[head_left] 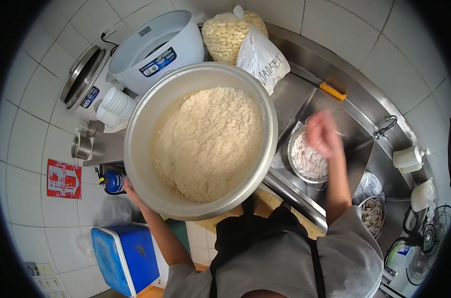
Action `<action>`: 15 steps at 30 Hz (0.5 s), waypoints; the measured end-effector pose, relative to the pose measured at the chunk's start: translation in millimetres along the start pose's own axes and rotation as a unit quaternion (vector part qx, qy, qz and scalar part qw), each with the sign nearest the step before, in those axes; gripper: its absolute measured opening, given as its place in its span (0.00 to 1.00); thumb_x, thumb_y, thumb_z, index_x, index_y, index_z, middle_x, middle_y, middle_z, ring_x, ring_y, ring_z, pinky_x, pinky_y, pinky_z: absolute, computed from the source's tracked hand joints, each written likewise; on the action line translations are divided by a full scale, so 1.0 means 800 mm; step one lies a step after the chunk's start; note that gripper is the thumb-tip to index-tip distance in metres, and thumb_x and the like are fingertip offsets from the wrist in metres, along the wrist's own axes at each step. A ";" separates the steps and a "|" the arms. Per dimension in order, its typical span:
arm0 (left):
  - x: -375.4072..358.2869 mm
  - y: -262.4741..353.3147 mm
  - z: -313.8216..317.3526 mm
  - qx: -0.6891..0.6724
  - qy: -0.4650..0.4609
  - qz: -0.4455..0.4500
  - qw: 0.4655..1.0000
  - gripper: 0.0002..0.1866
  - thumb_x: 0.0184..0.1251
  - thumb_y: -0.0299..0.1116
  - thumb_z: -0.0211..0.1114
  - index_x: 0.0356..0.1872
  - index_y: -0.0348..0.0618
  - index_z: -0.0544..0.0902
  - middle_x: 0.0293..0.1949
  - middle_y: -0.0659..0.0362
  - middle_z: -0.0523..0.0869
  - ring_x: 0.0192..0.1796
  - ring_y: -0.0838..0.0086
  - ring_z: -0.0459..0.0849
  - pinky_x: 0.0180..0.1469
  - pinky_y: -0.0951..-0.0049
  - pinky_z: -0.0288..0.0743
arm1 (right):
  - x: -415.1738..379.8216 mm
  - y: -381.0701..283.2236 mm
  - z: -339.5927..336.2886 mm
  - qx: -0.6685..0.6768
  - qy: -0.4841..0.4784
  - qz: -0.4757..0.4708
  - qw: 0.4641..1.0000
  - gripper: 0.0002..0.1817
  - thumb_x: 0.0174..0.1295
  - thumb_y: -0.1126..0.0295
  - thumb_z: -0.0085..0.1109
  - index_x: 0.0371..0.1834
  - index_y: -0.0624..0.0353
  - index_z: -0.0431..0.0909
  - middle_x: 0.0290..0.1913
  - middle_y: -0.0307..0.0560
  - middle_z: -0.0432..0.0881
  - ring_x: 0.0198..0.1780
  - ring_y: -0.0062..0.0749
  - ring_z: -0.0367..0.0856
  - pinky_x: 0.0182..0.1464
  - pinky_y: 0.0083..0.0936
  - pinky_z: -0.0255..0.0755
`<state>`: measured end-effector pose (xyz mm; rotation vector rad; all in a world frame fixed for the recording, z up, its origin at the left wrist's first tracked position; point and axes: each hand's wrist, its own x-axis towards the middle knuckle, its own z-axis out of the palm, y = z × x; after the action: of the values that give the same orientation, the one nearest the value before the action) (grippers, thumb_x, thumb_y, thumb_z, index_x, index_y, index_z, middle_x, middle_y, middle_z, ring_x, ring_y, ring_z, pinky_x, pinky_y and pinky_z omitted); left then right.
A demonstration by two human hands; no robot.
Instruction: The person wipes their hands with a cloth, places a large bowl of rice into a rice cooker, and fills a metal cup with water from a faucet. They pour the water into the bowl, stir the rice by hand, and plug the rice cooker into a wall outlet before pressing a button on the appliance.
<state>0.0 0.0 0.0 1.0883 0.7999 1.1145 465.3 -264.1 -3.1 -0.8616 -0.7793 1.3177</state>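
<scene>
A large metal bowl (138, 154) with a heap of pale crumb-like grains (210, 144) is tilted in front of my body. My left hand (131, 192) grips its lower left rim, most of the fingers hidden by the bowl. Blurred by motion, my right hand (322, 133) is above the sink area, over the upper edge of a round container of pale, whitish-pink pieces (305, 158). The fingers of that hand look curled, but what they hold, if anything, is too smeared to tell.
Behind the bowl are a pale blue tub (156, 49), a bag of yellowish pieces (228, 37) and a white bag (262, 59). Stacked cups (117, 105) stand left. A faucet (386, 127) and another filled container (373, 216) are right; a blue cooler (128, 258) is below left.
</scene>
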 end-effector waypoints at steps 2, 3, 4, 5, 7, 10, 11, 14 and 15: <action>-0.042 0.014 0.046 -0.229 0.071 -0.033 0.970 0.23 0.66 0.46 0.42 0.55 0.42 0.70 0.54 0.55 0.72 0.56 0.65 0.70 0.59 0.64 0.65 | -0.008 0.046 0.012 -0.432 0.065 -0.088 0.895 0.12 0.60 0.65 0.50 0.46 0.52 0.76 0.43 0.45 0.79 0.48 0.36 0.74 0.53 0.40 0.66; -0.029 0.020 0.051 -0.199 0.060 -0.017 0.978 0.23 0.66 0.46 0.42 0.55 0.42 0.70 0.54 0.55 0.72 0.56 0.65 0.70 0.59 0.64 0.65 | 0.024 0.087 0.002 -0.759 0.128 -0.178 0.613 0.12 0.59 0.68 0.50 0.45 0.54 0.76 0.43 0.44 0.78 0.48 0.37 0.73 0.51 0.39 0.67; -0.042 -0.005 0.033 -0.152 0.052 0.003 0.987 0.23 0.66 0.45 0.42 0.56 0.42 0.69 0.54 0.55 0.72 0.56 0.64 0.70 0.58 0.64 0.66 | 0.051 0.109 -0.003 -0.516 0.146 -0.163 0.828 0.15 0.55 0.70 0.53 0.47 0.55 0.75 0.47 0.45 0.76 0.52 0.41 0.70 0.52 0.35 0.64; -0.061 -0.028 0.025 -0.113 0.046 0.020 0.992 0.23 0.67 0.44 0.41 0.57 0.42 0.68 0.54 0.55 0.72 0.56 0.64 0.71 0.57 0.64 0.67 | 0.076 0.105 -0.003 -0.500 0.162 -0.222 0.821 0.19 0.52 0.68 0.55 0.49 0.54 0.74 0.52 0.48 0.73 0.54 0.43 0.68 0.56 0.33 0.60; -0.116 -0.057 0.056 -0.171 0.138 -0.064 0.973 0.24 0.68 0.46 0.42 0.59 0.42 0.65 0.55 0.55 0.71 0.56 0.63 0.70 0.56 0.64 0.68 | 0.112 0.124 -0.013 -0.587 0.120 -0.138 0.789 0.22 0.51 0.67 0.56 0.52 0.53 0.72 0.54 0.47 0.72 0.57 0.43 0.63 0.58 0.38 0.56; -0.182 -0.141 0.055 -0.075 0.045 -0.103 0.991 0.26 0.67 0.50 0.43 0.60 0.42 0.63 0.57 0.54 0.70 0.56 0.63 0.71 0.52 0.64 0.70 | 0.126 0.154 -0.001 -0.639 0.099 -0.077 0.759 0.22 0.47 0.67 0.57 0.50 0.55 0.73 0.52 0.44 0.72 0.59 0.41 0.60 0.57 0.40 0.54; -0.195 -0.156 0.071 -0.131 0.060 -0.177 0.974 0.26 0.67 0.50 0.44 0.59 0.42 0.63 0.57 0.54 0.70 0.55 0.63 0.71 0.50 0.65 0.70 | 0.129 0.168 -0.001 -0.652 0.098 -0.090 0.746 0.22 0.46 0.67 0.58 0.49 0.55 0.74 0.52 0.43 0.72 0.59 0.40 0.60 0.57 0.40 0.54; -0.220 -0.160 0.130 -0.087 0.059 -0.227 0.968 0.24 0.68 0.47 0.45 0.57 0.42 0.65 0.53 0.52 0.73 0.51 0.63 0.75 0.47 0.68 0.71 | 0.127 0.205 -0.007 -0.701 0.129 -0.171 0.680 0.19 0.41 0.66 0.61 0.40 0.56 0.78 0.49 0.41 0.73 0.56 0.37 0.61 0.53 0.36 0.54; -0.219 -0.156 0.140 -0.089 0.062 -0.230 0.967 0.24 0.68 0.47 0.45 0.57 0.42 0.65 0.53 0.52 0.73 0.51 0.63 0.75 0.47 0.68 0.71 | 0.113 0.200 -0.005 -0.702 0.126 -0.168 0.681 0.19 0.41 0.66 0.61 0.40 0.56 0.78 0.49 0.41 0.73 0.56 0.37 0.61 0.53 0.36 0.54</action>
<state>90.6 -206.8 -89.0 0.6412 0.9721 0.8432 401.2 -166.7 -145.2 -1.9037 -1.6400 -0.0038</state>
